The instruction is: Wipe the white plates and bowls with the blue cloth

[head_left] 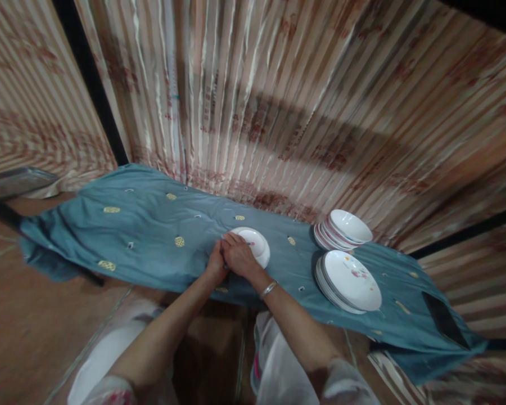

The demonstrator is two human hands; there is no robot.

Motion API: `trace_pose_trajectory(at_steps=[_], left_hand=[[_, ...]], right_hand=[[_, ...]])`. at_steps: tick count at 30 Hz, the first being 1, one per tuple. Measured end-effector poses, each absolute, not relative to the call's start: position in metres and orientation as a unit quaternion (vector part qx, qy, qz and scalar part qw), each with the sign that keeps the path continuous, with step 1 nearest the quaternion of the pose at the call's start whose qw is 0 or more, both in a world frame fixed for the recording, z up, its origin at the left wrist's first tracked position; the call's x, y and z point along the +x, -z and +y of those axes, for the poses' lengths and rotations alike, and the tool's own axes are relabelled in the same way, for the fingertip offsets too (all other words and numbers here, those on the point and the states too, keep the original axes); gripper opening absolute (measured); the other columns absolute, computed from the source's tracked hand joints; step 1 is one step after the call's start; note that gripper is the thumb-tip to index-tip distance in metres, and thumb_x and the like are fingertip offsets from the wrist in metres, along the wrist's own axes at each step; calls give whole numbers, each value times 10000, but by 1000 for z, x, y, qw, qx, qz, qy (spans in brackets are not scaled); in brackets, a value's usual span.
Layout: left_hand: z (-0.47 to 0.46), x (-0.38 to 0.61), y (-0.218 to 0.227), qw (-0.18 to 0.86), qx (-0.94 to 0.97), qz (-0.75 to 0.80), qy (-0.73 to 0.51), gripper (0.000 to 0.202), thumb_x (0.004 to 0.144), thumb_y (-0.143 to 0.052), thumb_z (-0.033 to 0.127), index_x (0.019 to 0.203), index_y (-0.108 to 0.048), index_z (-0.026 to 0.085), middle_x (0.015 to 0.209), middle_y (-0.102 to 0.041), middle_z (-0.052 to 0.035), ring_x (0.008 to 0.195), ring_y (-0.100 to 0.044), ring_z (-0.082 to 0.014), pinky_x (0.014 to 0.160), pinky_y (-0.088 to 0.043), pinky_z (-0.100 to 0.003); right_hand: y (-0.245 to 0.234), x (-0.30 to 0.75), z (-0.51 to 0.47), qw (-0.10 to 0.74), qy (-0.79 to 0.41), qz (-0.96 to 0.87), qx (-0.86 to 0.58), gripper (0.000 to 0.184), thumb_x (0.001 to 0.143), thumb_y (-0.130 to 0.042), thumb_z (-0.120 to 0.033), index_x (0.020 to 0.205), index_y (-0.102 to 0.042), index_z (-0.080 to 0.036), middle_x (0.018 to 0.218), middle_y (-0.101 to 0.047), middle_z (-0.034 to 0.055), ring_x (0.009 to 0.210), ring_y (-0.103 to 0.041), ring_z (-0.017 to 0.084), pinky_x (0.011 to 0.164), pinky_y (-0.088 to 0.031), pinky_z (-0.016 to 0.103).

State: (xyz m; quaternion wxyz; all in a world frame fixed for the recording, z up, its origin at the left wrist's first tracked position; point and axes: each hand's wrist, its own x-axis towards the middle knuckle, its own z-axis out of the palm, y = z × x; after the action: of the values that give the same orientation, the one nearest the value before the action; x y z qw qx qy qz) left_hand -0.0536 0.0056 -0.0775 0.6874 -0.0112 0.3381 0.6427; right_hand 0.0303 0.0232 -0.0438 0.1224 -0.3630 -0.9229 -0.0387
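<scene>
A small white dish [260,245] with a raised round rim and a pinkish mark inside sits on the blue-green cloth in the middle of the table. My right hand [238,256], below a silver bangle [270,289], covers the dish's left part. Its fingers are closed and press against my left hand [216,263]. The left fingers are bent and mostly hidden by the right hand. Whether anything is between the hands does not show.
To the right stand a stack of white bowls [349,227] and a stack of white plates [351,280] with a flower print. A dark flat object [443,318] lies near the right end of the cloth [152,225]. A striped curtain [253,101] hangs behind, between dark poles [93,84].
</scene>
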Motion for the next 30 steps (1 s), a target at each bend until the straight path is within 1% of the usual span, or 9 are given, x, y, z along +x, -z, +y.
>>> trace_pose_trajectory(at_steps=[3, 7, 10, 13, 16, 21, 24, 27, 30], left_hand=[[2, -53, 66, 689, -37, 357, -629, 384, 1033, -377, 348, 1242, -620, 136, 1090, -748, -99, 1163, -667, -200, 1018, -524, -336], [2, -51, 56, 717, -45, 296, -629, 489, 1043, -303, 359, 1348, -564, 80, 1142, -738, -148, 1179, -660, -214, 1058, -501, -359], [5, -51, 55, 710, -61, 274, -645, 480, 1035, -317, 320, 1395, -535, 89, 1118, -752, -132, 1144, -681, -222, 1061, -499, -353], [6, -52, 53, 703, -80, 290, -644, 467, 1028, -342, 304, 1373, -557, 73, 1048, -772, -131, 1084, -709, -248, 1019, -529, -359], [5, -53, 52, 707, -81, 300, -635, 478, 1032, -340, 324, 1320, -592, 37, 1007, -776, -152, 1043, -725, -263, 968, -553, -352], [2, -53, 49, 711, -52, 331, -619, 471, 1038, -323, 345, 1235, -648, 66, 933, -782, -132, 997, -740, -261, 921, -572, -358], [1, -54, 50, 702, -30, 356, -616, 474, 1037, -327, 357, 1210, -664, 71, 923, -784, -131, 979, -741, -264, 910, -573, -363], [2, -55, 53, 700, -17, 371, -610, 473, 1032, -339, 366, 1174, -673, 63, 907, -782, -139, 960, -741, -274, 908, -573, -364], [4, -55, 56, 700, -15, 373, -609, 472, 1035, -318, 358, 1156, -674, 72, 849, -778, -115, 954, -740, -279, 915, -575, -372]], right_hand=[[37, 27, 32, 104, 36, -918, -382, 280, 992, -465, -174, 1170, -668, -100, 1344, -626, 169, 1295, -524, 268, 1113, -411, 431], [32, 26, 47, 88, 17, -902, -421, 299, 999, -456, -215, 1178, -672, -112, 1344, -634, 157, 1262, -552, 269, 1096, -409, 417], [31, 27, 58, 83, 0, -888, -451, 333, 1006, -435, -231, 1224, -661, -117, 1363, -630, 149, 1271, -555, 262, 1093, -407, 401], [32, 32, 68, 84, -10, -874, -478, 348, 1014, -406, -223, 1241, -652, -128, 1340, -646, 141, 1253, -576, 246, 1069, -423, 374], [36, 40, 78, 86, -5, -865, -495, 341, 1022, -378, -213, 1195, -663, -141, 1267, -681, 135, 1198, -609, 222, 1042, -436, 332], [46, 60, 91, 90, -4, -844, -528, 323, 1036, -376, -239, 1170, -652, -138, 1189, -704, 141, 1158, -628, 200, 1018, -452, 305], [53, 72, 93, 114, -21, -828, -549, 325, 1034, -378, -234, 1185, -646, -129, 1195, -704, 153, 1170, -629, 202, 1023, -461, 314], [60, 84, 93, 144, -37, -806, -573, 327, 1020, -401, -220, 1214, -643, -116, 1227, -698, 170, 1184, -639, 225, 1033, -471, 342], [65, 98, 89, 154, -37, -790, -593, 341, 1009, -406, -210, 1238, -639, -111, 1243, -697, 186, 1177, -656, 235, 1031, -483, 365]])
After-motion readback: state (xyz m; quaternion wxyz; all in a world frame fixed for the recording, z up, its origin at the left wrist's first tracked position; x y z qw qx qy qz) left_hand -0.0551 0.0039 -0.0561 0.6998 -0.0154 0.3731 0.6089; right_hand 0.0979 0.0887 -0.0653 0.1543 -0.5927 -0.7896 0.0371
